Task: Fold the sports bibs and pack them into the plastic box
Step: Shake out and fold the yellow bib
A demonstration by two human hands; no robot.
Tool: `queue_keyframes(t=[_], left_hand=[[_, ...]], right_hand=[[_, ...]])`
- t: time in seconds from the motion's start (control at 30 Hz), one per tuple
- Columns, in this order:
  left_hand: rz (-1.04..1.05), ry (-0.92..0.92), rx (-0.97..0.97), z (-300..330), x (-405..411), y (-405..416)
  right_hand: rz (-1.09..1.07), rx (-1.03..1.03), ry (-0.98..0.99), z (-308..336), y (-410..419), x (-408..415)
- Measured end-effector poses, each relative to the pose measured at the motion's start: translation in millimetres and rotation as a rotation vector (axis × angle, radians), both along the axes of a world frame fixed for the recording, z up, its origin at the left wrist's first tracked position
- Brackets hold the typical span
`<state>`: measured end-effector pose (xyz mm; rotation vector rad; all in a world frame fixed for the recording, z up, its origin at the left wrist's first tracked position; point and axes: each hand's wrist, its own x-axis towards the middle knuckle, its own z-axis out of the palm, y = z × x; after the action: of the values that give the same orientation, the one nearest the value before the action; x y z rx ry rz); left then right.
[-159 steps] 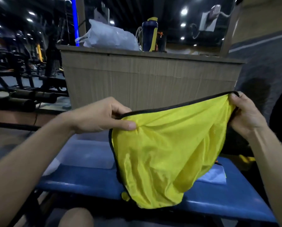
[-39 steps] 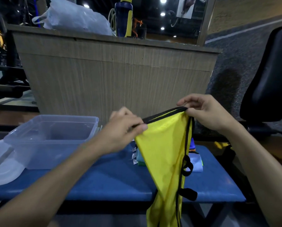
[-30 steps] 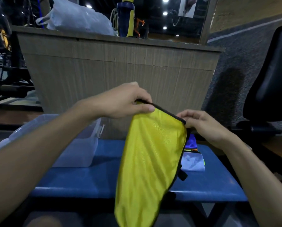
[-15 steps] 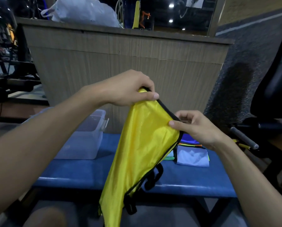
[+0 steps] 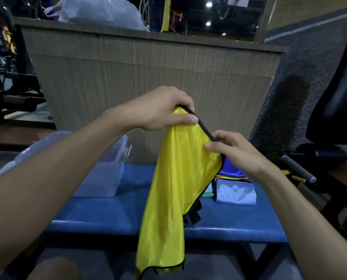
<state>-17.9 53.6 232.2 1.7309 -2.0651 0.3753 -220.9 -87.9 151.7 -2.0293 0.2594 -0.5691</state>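
Note:
A yellow sports bib (image 5: 174,195) with black trim hangs in front of me, folded lengthwise, its lower end below the bench edge. My left hand (image 5: 160,110) grips its upper corner between thumb and fingers. Lower and to the right, my right hand (image 5: 233,150) pinches the black-trimmed edge. The clear plastic box (image 5: 108,174) stands on the blue bench (image 5: 100,215) at the left, partly hidden by my left forearm. A small pile of folded bibs (image 5: 235,190), white in front with blue, orange and green behind, lies on the bench at the right.
A wood-grain counter (image 5: 148,81) rises right behind the bench, with a white plastic bag (image 5: 100,11) and a bottle on top. A black padded seat (image 5: 338,93) and a metal bar (image 5: 297,168) stand at the right. Gym equipment fills the far left.
The bib went from spread wide between both hands to folded narrow. Over the last second my left hand stayed high while my right hand shifted along the trimmed edge, and the view tilted down.

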Motion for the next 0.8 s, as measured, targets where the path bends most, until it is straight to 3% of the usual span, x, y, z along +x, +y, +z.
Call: queue_keyframes(t=[0.27,0.43,0.6,0.67,0.8], left_hand=[[0.044,0.145,-0.081,-10.0,4.8,10.4],[0.126,0.268,-0.265,-13.3,20.3,29.9],[0.260,0.394,-0.495,-31.9,13.8,49.8],[0.216,0.431,-0.554,-48.1,2.3,55.3],[-0.018,0.930,-0.234,-94.5,-25.6,61.3]], right_hand=[[-0.157,-0.233,-0.123,21.4,12.5,41.2],[-0.130,-0.386,-0.068,59.0,29.4,57.7],[-0.219,-0.176,0.024,87.9,40.4,76.9],[-0.262,-0.065,-0.006,96.0,43.8,81.9],[-0.306,0.049,-0.116,109.5,51.0,83.9]])
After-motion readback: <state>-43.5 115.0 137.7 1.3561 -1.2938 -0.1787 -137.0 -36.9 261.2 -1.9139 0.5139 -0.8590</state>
